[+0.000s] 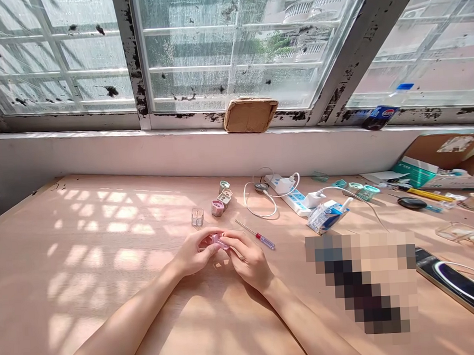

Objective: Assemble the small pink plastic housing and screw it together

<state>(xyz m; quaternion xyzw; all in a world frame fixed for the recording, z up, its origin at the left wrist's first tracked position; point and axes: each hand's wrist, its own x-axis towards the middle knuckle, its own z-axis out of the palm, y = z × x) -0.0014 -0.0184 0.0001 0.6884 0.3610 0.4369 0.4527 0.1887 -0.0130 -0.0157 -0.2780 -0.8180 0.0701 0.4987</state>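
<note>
Between both hands, above the wooden table, is a small translucent pink plastic piece [219, 241]. My left hand [197, 252] is curled around its left side, thumb on the near face. The fingers of my right hand [247, 256] pinch it from the right and partly cover it, so its exact kind is hidden. Just beyond the hands stand a small clear plastic box [197, 217] and a pink hexagonal piece [217, 207]. Behind these are a cream hexagonal piece [224, 197] and a green one [223, 186]. A screwdriver [265, 241] with a red and clear handle lies to the right.
A white power strip [293, 198] with plugs and cables lies beyond the screwdriver, near a blue-white drink carton [327, 217]. Farther right are a phone [457, 282], a yellow cutter [430, 193] and an open cardboard box [450, 155]. A pixelated patch covers part of the table.
</note>
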